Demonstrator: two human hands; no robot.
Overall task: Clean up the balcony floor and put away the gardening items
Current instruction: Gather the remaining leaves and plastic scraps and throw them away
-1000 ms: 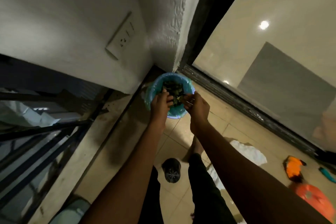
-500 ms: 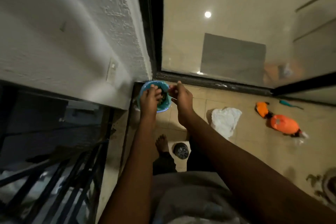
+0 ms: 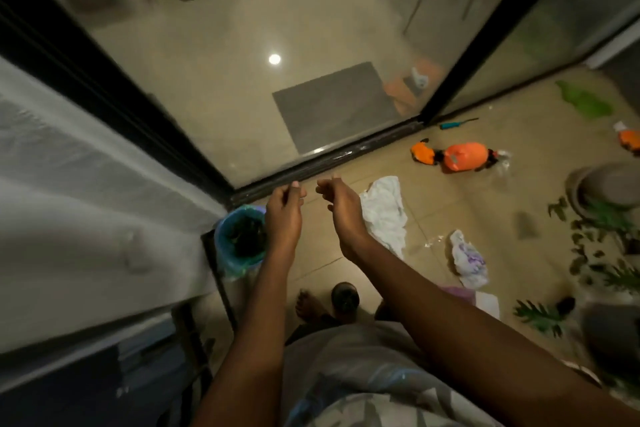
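A small bin with a blue liner stands in the corner by the wall, with dark leaves inside. My left hand hovers just right of its rim, fingers loosely curled, holding nothing. My right hand is a little further right, also loosely curled and empty. A white cloth lies on the tiles beside my right wrist. An orange spray bottle and an orange glove lie near the door track. A teal-handled tool rests by the glass.
A crumpled white and purple bag lies on the tiles. Green leaves and a grey pot are scattered at the right. A dark round object sits by my bare foot. The sliding glass door closes the far side.
Both hands have lifted out of the bin and away to the right, now empty. The view has swung right, showing more of the littered floor.
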